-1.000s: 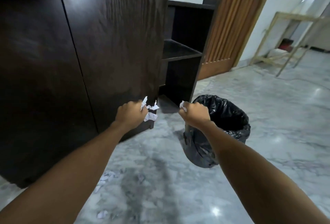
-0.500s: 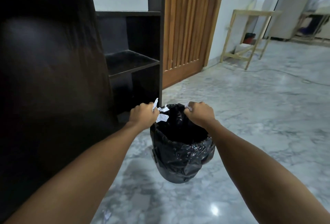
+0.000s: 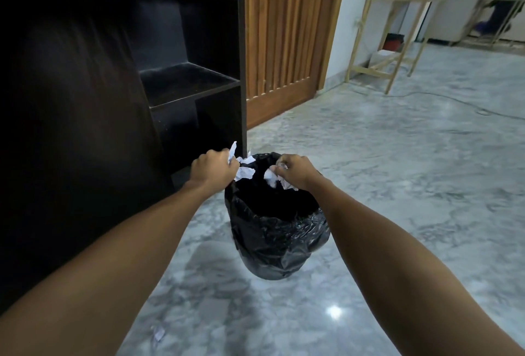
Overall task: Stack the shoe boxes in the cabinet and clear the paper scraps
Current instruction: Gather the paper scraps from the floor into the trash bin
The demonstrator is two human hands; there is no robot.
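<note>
A bin lined with a black plastic bag (image 3: 279,245) stands on the marble floor just right of the dark wooden cabinet (image 3: 71,128). My left hand (image 3: 213,169) grips a bunch of white paper scraps (image 3: 243,172) at the bin's left rim. My right hand (image 3: 295,171) hangs over the bin's mouth, and white scraps (image 3: 271,178) stick out below its fingers. The cabinet's open shelves (image 3: 187,80) hold nothing that I can see. No shoe box is in view.
One small paper scrap (image 3: 159,334) lies on the floor near my left forearm. A slatted wooden door (image 3: 287,37) stands behind the bin. A light wooden frame table (image 3: 397,40) is at the far right, with a cable running across the floor.
My view swung right and closer to the bin. Both hands moved from beside the cabinet to over the bin's mouth. Scraps now show below my right hand's fingers.
</note>
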